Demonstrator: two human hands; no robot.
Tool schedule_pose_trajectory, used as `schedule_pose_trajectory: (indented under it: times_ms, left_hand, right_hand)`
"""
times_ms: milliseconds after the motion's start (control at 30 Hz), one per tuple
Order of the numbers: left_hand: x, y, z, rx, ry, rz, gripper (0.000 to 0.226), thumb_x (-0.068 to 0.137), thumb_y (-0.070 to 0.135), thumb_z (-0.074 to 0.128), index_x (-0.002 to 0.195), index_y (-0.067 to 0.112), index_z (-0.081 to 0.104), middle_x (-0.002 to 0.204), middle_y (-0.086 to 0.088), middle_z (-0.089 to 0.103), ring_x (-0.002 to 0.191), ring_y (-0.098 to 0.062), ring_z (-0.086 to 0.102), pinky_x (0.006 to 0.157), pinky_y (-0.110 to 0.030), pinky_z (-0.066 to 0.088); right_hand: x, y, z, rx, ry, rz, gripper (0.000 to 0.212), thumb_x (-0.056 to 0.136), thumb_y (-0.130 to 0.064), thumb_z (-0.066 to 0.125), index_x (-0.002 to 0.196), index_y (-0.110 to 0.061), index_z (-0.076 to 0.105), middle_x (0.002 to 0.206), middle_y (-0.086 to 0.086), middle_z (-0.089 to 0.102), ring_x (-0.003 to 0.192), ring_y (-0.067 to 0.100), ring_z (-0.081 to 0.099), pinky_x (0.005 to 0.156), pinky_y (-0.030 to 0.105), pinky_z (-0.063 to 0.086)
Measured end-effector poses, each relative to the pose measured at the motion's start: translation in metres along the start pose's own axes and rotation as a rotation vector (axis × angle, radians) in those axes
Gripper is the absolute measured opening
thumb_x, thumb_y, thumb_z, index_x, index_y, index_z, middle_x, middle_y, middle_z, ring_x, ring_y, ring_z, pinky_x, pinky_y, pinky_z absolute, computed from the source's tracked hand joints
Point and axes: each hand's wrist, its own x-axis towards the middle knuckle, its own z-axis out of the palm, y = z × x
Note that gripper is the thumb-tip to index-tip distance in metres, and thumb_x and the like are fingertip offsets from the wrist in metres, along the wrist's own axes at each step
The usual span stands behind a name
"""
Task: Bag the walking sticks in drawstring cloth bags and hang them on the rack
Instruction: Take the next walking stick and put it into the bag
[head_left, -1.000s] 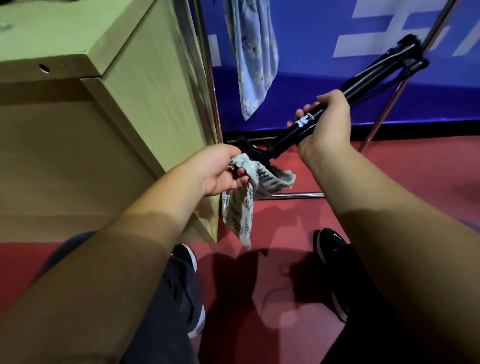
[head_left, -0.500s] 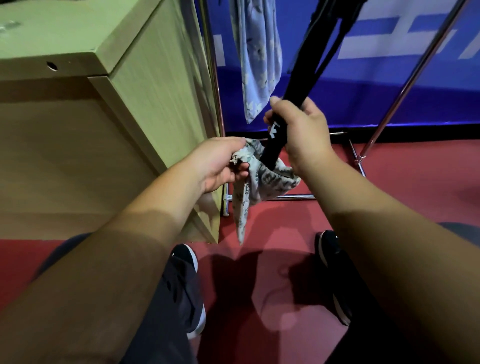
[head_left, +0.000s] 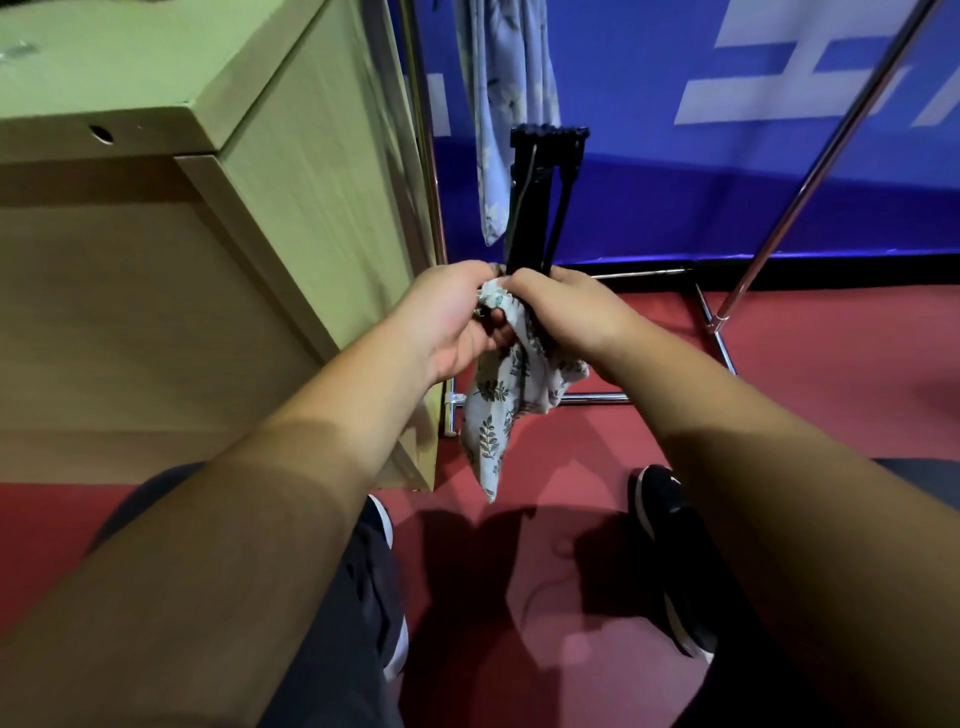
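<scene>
Grips walking stick upright in right hand; pinches cloth bag mouth with left hand, likely for sliding it in.

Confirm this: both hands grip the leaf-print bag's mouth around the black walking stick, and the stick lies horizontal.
Not quite. The head view shows the walking stick standing nearly upright, not horizontal, its top above the hands. The rest holds: the left hand and right hand grip the leaf-print bag at its mouth around it.
</scene>
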Motion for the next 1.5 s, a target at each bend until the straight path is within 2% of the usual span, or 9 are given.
schedule_pose_trajectory:
  times_ms: [167, 333, 467, 600, 767, 1033, 1200, 1333, 1500]
  left_hand:
    - [-0.006, 0.002, 0.002, 0.000, -0.059, 0.024, 0.031, 0.103, 0.021, 0.055, 0.124, 0.005, 0.071, 0.118, -0.022, 0.072, 0.096, -0.033, 0.071, 0.089, -0.050, 0.062]
    - [-0.011, -0.003, 0.002, 0.025, -0.144, 0.036, 0.060, 0.101, 0.053, 0.065, 0.137, 0.004, 0.067, 0.125, -0.024, 0.073, 0.105, -0.034, 0.072, 0.101, -0.054, 0.058]
    - [-0.015, -0.004, 0.004, 0.004, -0.157, 0.065, 0.029, 0.107, 0.033, 0.063, 0.115, 0.006, 0.065, 0.099, -0.019, 0.073, 0.080, -0.028, 0.075, 0.080, -0.050, 0.066]
    - [-0.019, 0.007, 0.001, -0.059, -0.185, 0.037, 0.041, 0.104, 0.037, 0.067, 0.122, 0.000, 0.065, 0.115, -0.022, 0.071, 0.100, -0.033, 0.073, 0.098, -0.053, 0.060]
    - [-0.021, 0.019, -0.003, -0.150, -0.181, 0.025, 0.035, 0.105, 0.039, 0.063, 0.078, 0.018, 0.057, 0.076, -0.010, 0.070, 0.072, -0.027, 0.074, 0.068, -0.038, 0.064]
    - [-0.021, 0.019, -0.005, -0.162, -0.199, 0.037, 0.042, 0.101, 0.046, 0.066, 0.071, 0.016, 0.063, 0.073, -0.007, 0.060, 0.074, -0.024, 0.065, 0.080, -0.037, 0.057]
    - [-0.018, 0.022, -0.003, -0.019, -0.179, 0.122, 0.040, 0.100, 0.048, 0.066, 0.074, 0.017, 0.066, 0.073, -0.007, 0.063, 0.069, -0.023, 0.064, 0.070, -0.032, 0.055]
    - [-0.012, 0.023, -0.012, 0.512, 0.036, 0.333, 0.047, 0.091, 0.065, 0.067, 0.071, 0.023, 0.074, 0.076, -0.004, 0.062, 0.072, -0.019, 0.055, 0.073, -0.035, 0.042]
    - [-0.011, 0.023, -0.018, 0.801, 0.159, 0.422, 0.065, 0.102, 0.068, 0.049, 0.075, 0.015, 0.075, 0.047, 0.008, 0.049, 0.043, -0.010, 0.043, 0.054, -0.025, 0.037]
  right_hand:
    - [-0.001, 0.002, -0.002, -0.215, -0.103, 0.084, 0.022, 0.091, -0.028, 0.048, 0.077, -0.021, 0.064, 0.060, -0.009, 0.068, 0.069, 0.022, 0.061, 0.067, 0.032, 0.046]
    - [-0.006, 0.010, -0.001, -0.467, -0.128, 0.032, 0.026, 0.099, -0.015, 0.047, 0.118, -0.018, 0.066, 0.096, 0.011, 0.075, 0.082, 0.032, 0.076, 0.065, 0.042, 0.064]
    - [-0.008, 0.012, -0.003, -0.547, -0.152, 0.069, 0.030, 0.094, -0.008, 0.049, 0.115, -0.005, 0.071, 0.093, 0.023, 0.077, 0.068, 0.034, 0.072, 0.063, 0.047, 0.065]
    - [-0.007, 0.013, -0.006, -0.603, -0.117, 0.092, 0.030, 0.093, -0.005, 0.049, 0.112, -0.011, 0.071, 0.084, 0.016, 0.077, 0.076, 0.033, 0.079, 0.065, 0.053, 0.067]
    - [0.000, 0.016, -0.013, -0.448, -0.124, 0.197, 0.022, 0.102, -0.016, 0.048, 0.099, -0.009, 0.069, 0.091, 0.018, 0.077, 0.077, 0.035, 0.081, 0.070, 0.059, 0.066]
    - [-0.006, 0.017, -0.009, -0.094, -0.386, 0.263, 0.026, 0.096, 0.001, 0.053, 0.115, 0.007, 0.069, 0.093, 0.021, 0.076, 0.089, 0.035, 0.080, 0.094, 0.060, 0.062]
    - [-0.005, 0.018, -0.007, -0.138, -0.187, 0.209, 0.020, 0.097, 0.007, 0.051, 0.094, -0.002, 0.068, 0.080, 0.016, 0.075, 0.064, 0.024, 0.074, 0.069, 0.043, 0.067]
    - [0.008, 0.019, -0.018, -0.228, 0.052, 0.197, 0.026, 0.097, 0.000, 0.046, 0.097, -0.003, 0.071, 0.089, 0.022, 0.078, 0.067, 0.033, 0.078, 0.065, 0.054, 0.067]
    - [0.016, 0.019, -0.031, -0.129, 0.261, 0.159, 0.022, 0.100, 0.003, 0.050, 0.088, -0.003, 0.067, 0.078, 0.025, 0.073, 0.069, 0.034, 0.080, 0.059, 0.054, 0.066]
